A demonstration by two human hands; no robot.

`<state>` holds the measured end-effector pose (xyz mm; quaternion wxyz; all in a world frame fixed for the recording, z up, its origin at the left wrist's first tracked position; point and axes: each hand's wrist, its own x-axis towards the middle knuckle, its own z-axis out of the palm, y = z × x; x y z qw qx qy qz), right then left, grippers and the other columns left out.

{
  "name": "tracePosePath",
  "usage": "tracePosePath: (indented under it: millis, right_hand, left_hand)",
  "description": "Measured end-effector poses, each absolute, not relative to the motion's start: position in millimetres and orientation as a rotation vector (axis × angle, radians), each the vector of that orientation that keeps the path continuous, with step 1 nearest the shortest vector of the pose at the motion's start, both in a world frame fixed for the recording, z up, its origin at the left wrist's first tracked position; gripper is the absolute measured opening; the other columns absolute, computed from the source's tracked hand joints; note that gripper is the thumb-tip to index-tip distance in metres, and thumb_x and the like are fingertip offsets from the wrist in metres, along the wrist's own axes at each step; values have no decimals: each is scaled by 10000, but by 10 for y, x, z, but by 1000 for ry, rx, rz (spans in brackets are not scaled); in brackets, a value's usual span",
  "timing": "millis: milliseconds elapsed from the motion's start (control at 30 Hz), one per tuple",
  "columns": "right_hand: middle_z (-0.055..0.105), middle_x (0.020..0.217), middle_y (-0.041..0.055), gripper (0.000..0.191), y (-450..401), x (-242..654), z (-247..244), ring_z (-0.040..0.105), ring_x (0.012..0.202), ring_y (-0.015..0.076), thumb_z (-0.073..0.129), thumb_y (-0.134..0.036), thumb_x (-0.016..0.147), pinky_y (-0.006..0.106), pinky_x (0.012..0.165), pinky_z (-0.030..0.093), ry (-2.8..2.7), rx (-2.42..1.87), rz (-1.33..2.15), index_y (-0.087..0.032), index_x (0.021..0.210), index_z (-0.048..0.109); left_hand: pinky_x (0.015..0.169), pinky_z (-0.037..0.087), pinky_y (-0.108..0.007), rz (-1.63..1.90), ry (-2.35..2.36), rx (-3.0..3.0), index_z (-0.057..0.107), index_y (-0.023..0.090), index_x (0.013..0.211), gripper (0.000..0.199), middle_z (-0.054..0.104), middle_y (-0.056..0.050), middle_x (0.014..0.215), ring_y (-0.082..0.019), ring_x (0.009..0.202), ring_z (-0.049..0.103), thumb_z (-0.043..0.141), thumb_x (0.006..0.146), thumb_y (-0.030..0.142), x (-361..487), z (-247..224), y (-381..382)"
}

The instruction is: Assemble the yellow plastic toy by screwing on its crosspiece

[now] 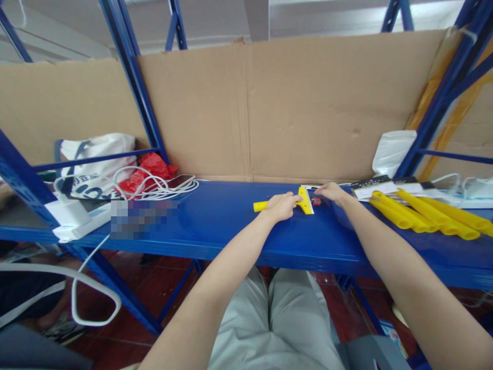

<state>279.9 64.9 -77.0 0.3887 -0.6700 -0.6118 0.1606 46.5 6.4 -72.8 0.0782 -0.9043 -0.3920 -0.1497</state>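
My left hand [283, 205] is closed around the handle of a yellow scraper [305, 200], which lies low over the blue tabletop. The scraper's wide head, with a pale blade edge, points right; its handle end sticks out left of my fist. Just right of the head, my right hand [331, 192] has its fingers drawn together, and whatever they pinch is too small to make out. Below those fingertips sits a small dark red piece [316, 201]. A flat white and black item [309, 187] lies behind the scraper head, partly covered.
Several yellow tubular handles [427, 213] lie on the blue table [231, 226] at right, before black and white packets [372, 186]. A white power strip [87, 221], coiled cables [165, 190], a red bag [154, 167] and a cloth bag [96, 164] occupy the left. Cardboard [300, 103] stands behind.
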Motion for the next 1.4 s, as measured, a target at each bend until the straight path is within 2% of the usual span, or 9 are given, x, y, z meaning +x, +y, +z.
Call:
tracePosePath:
  millis: [133,267,767,1000,1167,1400]
  right_hand:
    - [734,823,61,46,508,2635,-609,647,915,200,672,-201,646,316,916,462,-1460,-1393,730,-178,607,683]
    - [730,811,47,46,473,2490,-565,639,928,203,725,-203,585,345,964,435,-1542,-1267,855,-183,606,691]
    - [716,803,28,56,425,2331,-547,631,872,188,676,-183,623,342,935,448,-1673,-1294,762,-185,569,661]
    - [664,797,11,122,523,2280,-605,612,786,142,674,-132,656,340,873,487,-1513,-1358,673,-190,710,581]
    - [642,877,9,230,553,2288,-611,612,871,131,672,-75,642,334,946,458,-1429,-1335,648,-196,771,524]
    - [653,966,32,261,537,2289,-628,612,972,149,687,-93,656,357,976,447,-1459,-1313,717,-196,854,553]
  left_hand:
    - [847,497,-326,-457,-1182,-2709,564,305,1283,374,597,-52,1183,-233,1018,640,440,937,234,463,-725,69]
    - [858,493,-324,-470,-1184,-2700,559,308,1288,374,597,-49,1174,-223,1023,634,439,941,232,464,-726,76]
    - [887,483,-333,-463,-1208,-2678,533,314,1315,397,595,-51,1173,-221,1032,627,418,946,222,452,-706,63]
    - [903,475,-323,-491,-1207,-2674,517,304,1322,388,580,-54,1207,-213,1059,612,420,954,233,445,-710,67]
    - [899,478,-330,-494,-1209,-2674,511,308,1323,388,578,-55,1204,-216,1054,614,418,953,234,440,-712,68]
    - [900,477,-328,-502,-1216,-2678,518,305,1312,377,574,-57,1220,-219,1068,608,428,951,248,435,-712,71]
